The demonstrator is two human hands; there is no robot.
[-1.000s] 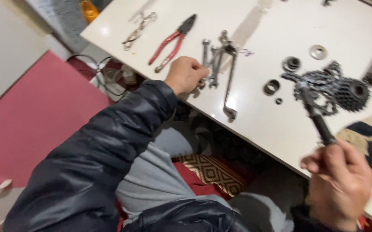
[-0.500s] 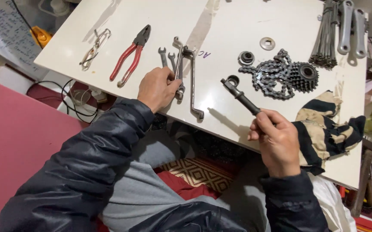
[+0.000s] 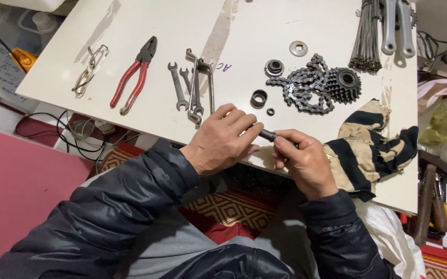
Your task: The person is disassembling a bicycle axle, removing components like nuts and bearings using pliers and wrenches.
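Head view: both hands meet at the near edge of the white table point(image 3: 146, 20), the left hand point(image 3: 221, 139) and right hand point(image 3: 303, 163) each with fingers clamped on a dark rod point(image 3: 268, 135). Its long axis lies nearly level, left to right, tilting slightly away leftward. A striped rag point(image 3: 368, 150) lies just right; a strip of tape point(image 3: 218, 36) with writing crosses the tabletop.
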